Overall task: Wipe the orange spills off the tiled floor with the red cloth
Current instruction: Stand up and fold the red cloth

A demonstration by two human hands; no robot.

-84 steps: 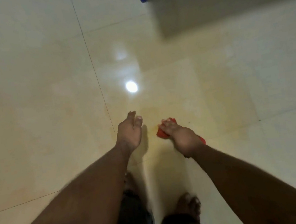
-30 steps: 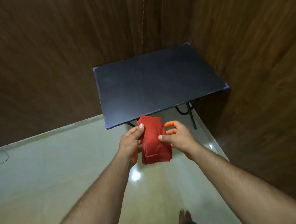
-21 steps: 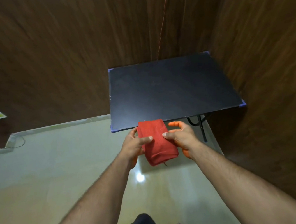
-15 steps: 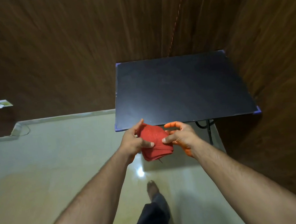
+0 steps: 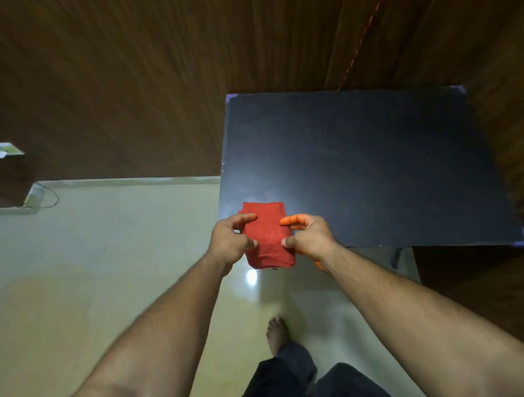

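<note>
Filling the upper part of the view, dark wood-grain panelling [image 5: 124, 76] forms the walls behind and to the right of the black table [image 5: 382, 162], and a thin reddish cord [image 5: 373, 17] runs down it toward the table's far edge. Left of the table and below it spreads the pale tiled floor [image 5: 94, 253], glossy, with a bright lamp reflection [image 5: 251, 277] just below the table's near left corner and a faint yellowish-orange stain [image 5: 43, 293] well to the left of the table. The table itself is a dark rectangular top with bluish corner trim; one thin black leg [image 5: 396, 257] shows under its near edge. Below the table's near edge the person's dark trousers [image 5: 299, 390] and one bare foot [image 5: 276, 333] stand on the tiles. The folded red cloth [image 5: 269, 237] is held over the table's near left corner; whether it touches the top cannot be told. The left hand [image 5: 230, 242] pinches the cloth's left edge between thumb and curled fingers. The right hand [image 5: 309, 235] pinches the right edge likewise, and its fingers [image 5: 291, 219] are stained orange. Far to the left of the table, a small white wall plate [image 5: 2, 149] sits on the panelling, and a thin wire [image 5: 48, 196] loops on the floor below it.
</note>
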